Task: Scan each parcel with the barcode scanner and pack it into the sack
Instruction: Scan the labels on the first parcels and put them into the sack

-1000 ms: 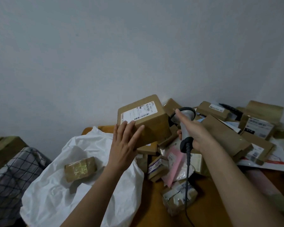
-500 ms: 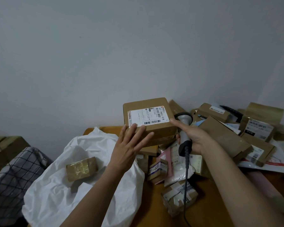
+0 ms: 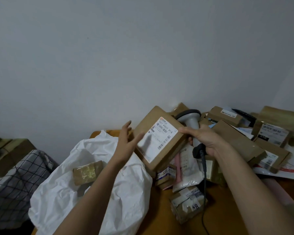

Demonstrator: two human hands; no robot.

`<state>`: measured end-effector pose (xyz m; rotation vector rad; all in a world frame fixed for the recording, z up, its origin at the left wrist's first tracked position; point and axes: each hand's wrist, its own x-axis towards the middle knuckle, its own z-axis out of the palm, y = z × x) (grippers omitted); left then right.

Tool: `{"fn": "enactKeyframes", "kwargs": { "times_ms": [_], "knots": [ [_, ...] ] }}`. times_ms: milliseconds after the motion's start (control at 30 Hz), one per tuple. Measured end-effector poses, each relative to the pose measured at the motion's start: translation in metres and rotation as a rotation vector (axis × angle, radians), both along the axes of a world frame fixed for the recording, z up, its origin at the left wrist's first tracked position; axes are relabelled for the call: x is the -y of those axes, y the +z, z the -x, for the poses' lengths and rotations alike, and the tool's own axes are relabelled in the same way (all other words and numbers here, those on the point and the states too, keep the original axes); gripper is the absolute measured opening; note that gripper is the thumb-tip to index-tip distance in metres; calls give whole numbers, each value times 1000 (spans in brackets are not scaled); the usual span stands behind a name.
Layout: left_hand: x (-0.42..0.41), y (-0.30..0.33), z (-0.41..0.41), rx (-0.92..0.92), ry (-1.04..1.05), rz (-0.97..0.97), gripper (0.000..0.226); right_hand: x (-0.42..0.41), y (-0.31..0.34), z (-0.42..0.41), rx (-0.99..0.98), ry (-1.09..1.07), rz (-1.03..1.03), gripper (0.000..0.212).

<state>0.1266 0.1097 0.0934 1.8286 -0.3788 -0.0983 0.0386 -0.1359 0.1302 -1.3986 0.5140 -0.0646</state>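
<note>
Cardboard parcel (image 3: 158, 141) was held tilted above the table (image 3: 159, 217), over its far-left part, white label facing the camera. Left hand (image 3: 127, 143) lay against the parcel's left edge, fingers straight and spread, not curled round it. Right hand (image 3: 205, 139) was wrapped round the grey barcode scanner (image 3: 192, 122) handle, thumb pressing the parcel's right edge; scanner head stood behind the parcel, cable hanging toward the near edge. White sack (image 3: 61, 192) lay crumpled at the table's left edge, a taped parcel (image 3: 87, 172) resting on it. A heap of other parcels (image 3: 236, 138) covered the far-right corner.
</note>
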Motion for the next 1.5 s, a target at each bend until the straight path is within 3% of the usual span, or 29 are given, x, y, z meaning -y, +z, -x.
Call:
{"fn": "enactKeyframes", "kwargs": {
  "times_ms": [100, 233, 333, 467, 600, 800, 1500],
  "knots": [
    [-15, -1, -10, -415, -208, 114, 84, 1, 9, 7, 45, 94, 106, 77],
    [-26, -12, -7, -574, -369, 192, 70, -1, 13, 8, 101, 126, 43, 78],
    [-26, -20, -4, -568, -343, 201, 69, -4, 11, 7, 94, 97, 36, 68],
    [-25, -27, -3, -539, -108, 132, 77, -10, 13, 1, 70, 7, 230, 27],
    [-25, -36, -4, -539, 170, 97, 80, -16, 24, 3, 68, 25, 293, 29],
    [-23, -41, -6, -576, 344, 163, 88, -38, 60, 21, 98, 145, 360, 34],
    [-27, -54, -16, -625, 428, 236, 85, -65, 113, 56, 203, 183, 444, 34]
  ]
}}
